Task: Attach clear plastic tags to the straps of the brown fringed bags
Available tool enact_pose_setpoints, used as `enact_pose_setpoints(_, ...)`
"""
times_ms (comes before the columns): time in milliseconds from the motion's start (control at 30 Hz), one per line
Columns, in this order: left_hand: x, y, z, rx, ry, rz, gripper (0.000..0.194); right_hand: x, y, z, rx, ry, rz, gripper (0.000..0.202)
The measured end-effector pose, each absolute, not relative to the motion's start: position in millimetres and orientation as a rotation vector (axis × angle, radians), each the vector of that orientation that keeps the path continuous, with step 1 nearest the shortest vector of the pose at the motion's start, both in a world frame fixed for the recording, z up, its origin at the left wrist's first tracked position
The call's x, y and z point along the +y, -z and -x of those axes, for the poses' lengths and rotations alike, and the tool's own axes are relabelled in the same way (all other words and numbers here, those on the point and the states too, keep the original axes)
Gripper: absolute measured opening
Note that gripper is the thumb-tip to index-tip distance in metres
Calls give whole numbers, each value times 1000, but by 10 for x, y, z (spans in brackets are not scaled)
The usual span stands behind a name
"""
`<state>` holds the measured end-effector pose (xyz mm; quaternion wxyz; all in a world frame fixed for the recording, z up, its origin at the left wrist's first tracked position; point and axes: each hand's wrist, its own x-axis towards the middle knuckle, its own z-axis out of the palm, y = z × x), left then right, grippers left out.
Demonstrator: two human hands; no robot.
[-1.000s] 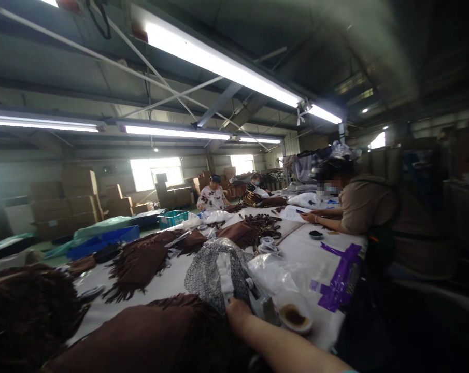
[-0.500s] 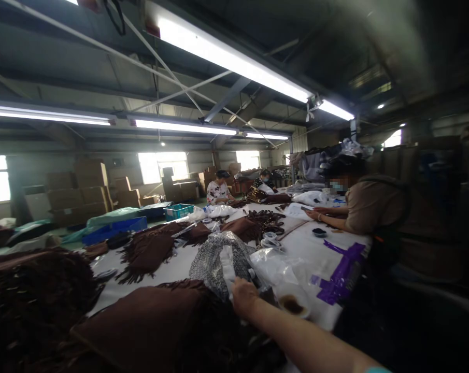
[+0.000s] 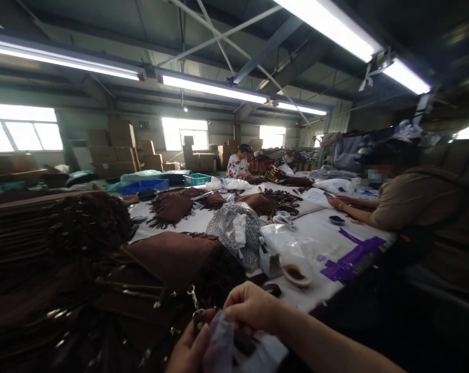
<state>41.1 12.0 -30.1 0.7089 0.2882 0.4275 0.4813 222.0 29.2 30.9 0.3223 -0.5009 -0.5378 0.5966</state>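
At the bottom, my left hand (image 3: 189, 346) is closed on the end of a dark strap with a gold-coloured snap hook (image 3: 193, 300). Beside it, my right hand (image 3: 253, 310) pinches a thin, whitish translucent plastic piece (image 3: 218, 339), perhaps a small bag, which hangs between the two hands. A brown fringed bag (image 3: 175, 256) lies just beyond them, on a dark pile. Past my right hand sits a speckled grey plastic-wrapped bundle (image 3: 218, 225) with white strips (image 3: 240, 230) on top. A white bowl (image 3: 302, 282) with brown contents stands to its right.
A tall stack of brown fringed bags (image 3: 20, 233) stands at left. Clear plastic (image 3: 284, 238) and a purple plastic wrapper (image 3: 356, 256) lie on the white table. A co-worker (image 3: 416, 202) leans over the right edge; two others sit at the far end.
My right hand has come back from the white strips on the speckled bundle and now holds translucent plastic. My left hand has come into view with the strap. The camera view has turned left.
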Motion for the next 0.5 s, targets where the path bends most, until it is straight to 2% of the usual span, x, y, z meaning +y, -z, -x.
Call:
enact_pose_setpoints(133, 87, 369, -321, 1035, -1062, -680, 48, 338, -206, -1989, -1228, -1485, 1194, 29)
enact_pose_setpoints(267, 83, 447, -271, 1118, -1088, -676, 53, 264, 16, -1831, -1118, -1553, 1014, 49)
enact_pose_setpoints(367, 74, 404, -302, 1142, -1077, -719, 59, 174, 66, -1771, -1218, -1491, 1043, 40)
enact_pose_setpoints(500, -23, 336, -310, 1126, -983, -918, 56, 187, 12, -1833, -1320, -1148, 1219, 30)
